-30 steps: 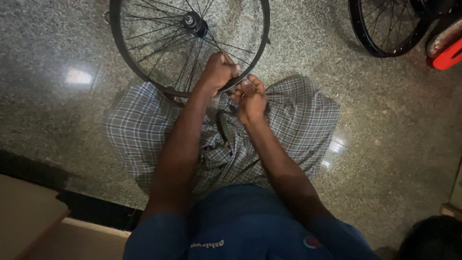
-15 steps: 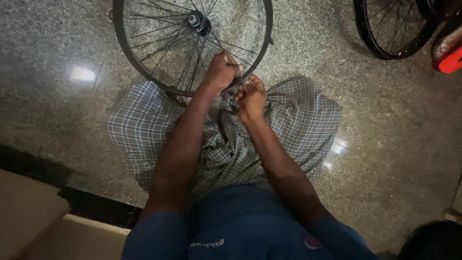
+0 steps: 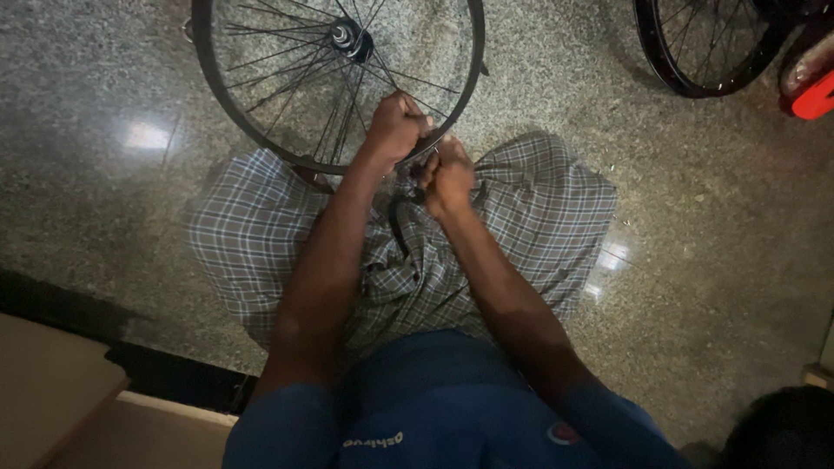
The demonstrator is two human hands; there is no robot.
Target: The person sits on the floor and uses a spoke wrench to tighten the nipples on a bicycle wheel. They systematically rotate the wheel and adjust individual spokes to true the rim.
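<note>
While the spoked bicycle wheel (image 3: 334,82) is leaning against the checked lap, left hand (image 3: 395,130) is gripping its rim and right hand (image 3: 447,178) is fisting just beside.

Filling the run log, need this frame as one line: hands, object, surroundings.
left hand: gripping rim of spoked bicycle wheel | right hand: fisted at rim, contents hidden | second wheel: top right on granite floor

A black bicycle wheel (image 3: 334,82) with thin metal spokes and a silver hub fills the upper centre of the frame, standing on speckled stone floor, its lower rim gripped between two fists.
</note>
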